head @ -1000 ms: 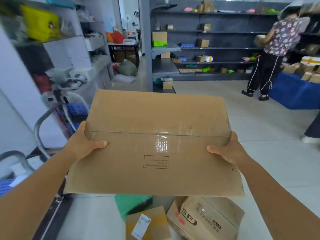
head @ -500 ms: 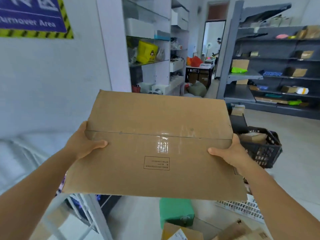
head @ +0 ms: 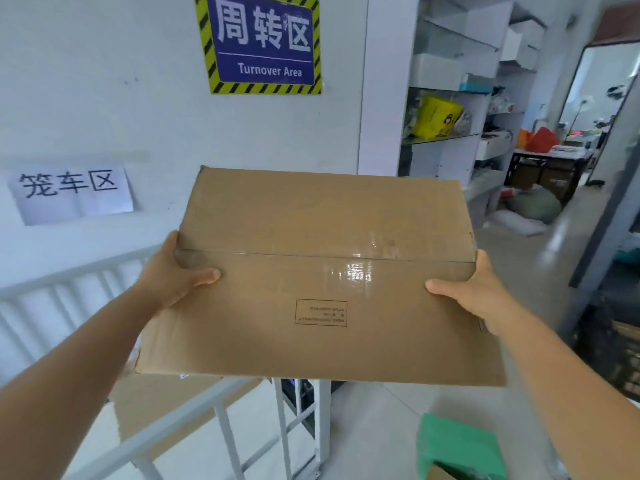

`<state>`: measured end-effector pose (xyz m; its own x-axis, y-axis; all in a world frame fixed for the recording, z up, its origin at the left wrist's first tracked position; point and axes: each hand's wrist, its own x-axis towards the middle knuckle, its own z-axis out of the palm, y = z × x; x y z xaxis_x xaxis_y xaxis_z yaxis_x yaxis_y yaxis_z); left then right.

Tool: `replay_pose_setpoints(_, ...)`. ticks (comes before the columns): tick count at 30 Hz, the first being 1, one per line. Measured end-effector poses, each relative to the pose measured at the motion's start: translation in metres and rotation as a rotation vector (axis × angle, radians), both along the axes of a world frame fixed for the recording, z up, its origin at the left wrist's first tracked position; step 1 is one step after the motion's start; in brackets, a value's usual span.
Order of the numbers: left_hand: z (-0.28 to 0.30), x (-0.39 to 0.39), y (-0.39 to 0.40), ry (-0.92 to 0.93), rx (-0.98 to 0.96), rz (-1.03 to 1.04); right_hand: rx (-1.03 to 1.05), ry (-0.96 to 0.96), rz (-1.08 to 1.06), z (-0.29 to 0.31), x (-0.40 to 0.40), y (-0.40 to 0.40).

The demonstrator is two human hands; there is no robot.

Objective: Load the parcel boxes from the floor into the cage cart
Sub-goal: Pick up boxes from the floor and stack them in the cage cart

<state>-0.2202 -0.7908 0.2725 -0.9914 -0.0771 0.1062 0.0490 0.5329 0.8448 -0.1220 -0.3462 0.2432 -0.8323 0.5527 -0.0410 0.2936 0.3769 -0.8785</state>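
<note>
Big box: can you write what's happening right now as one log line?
step: carry | cardboard box held by left hand and right hand | cage cart below | placed: not yet

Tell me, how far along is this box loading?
Done: brown cardboard already seems to lie inside the white cage cart. In hand: the left hand and right hand grip a big cardboard box above the cart's rail. Left: setting it down, plus at least the green parcel on the floor.
</note>
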Motion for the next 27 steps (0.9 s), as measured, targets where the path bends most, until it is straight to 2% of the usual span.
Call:
replay_pose_setpoints(10, -0.006, 0.055, -0.197, 0.030, 0.066, 0.202, 0.012, 0.034, 0.252, 0.013, -0.056, -0.194)
replay_pose_setpoints(18, -0.016, 0.090, -0.316, 0.017, 0.041, 0.454, 0.050, -0.022, 0.451, 0.002, -0.110, -0.332)
replay_pose_setpoints(27, -0.057, 0.090, -0.427, -0.136, 0.015, 0.695, 0.039, -0.102, 0.658, -0.040, -0.204, -0.462)
